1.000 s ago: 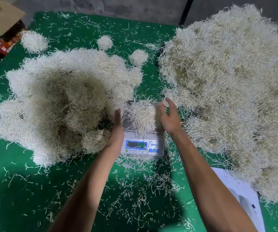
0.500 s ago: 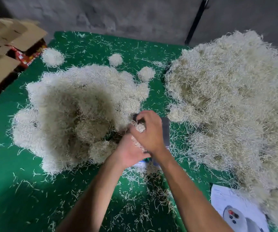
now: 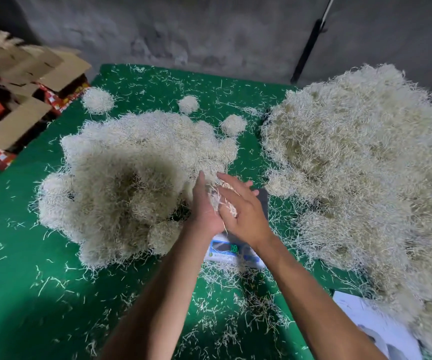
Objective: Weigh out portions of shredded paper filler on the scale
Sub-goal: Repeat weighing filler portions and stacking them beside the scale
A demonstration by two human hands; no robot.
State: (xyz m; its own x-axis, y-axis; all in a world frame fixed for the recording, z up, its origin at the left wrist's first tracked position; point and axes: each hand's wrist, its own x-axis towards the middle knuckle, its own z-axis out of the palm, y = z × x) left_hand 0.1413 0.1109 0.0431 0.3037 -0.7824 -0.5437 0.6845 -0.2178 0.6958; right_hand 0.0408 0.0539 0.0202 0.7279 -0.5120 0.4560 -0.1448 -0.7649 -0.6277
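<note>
Two bare forearms, no sleeves.
No glove, ring or watch on left hand (image 3: pixel 204 209) or right hand (image 3: pixel 243 211) (wrists uncovered too).

A rough grey concrete wall (image 3: pixel 209 29) backs the green-covered table (image 3: pixel 14 294); open cardboard boxes (image 3: pixel 22 81) stand stacked at left.

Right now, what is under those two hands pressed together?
Between the left hand and right hand sits a wad of pale shredded paper. Below them, the white digital scale shows only its display; its platform is mostly covered.
</note>
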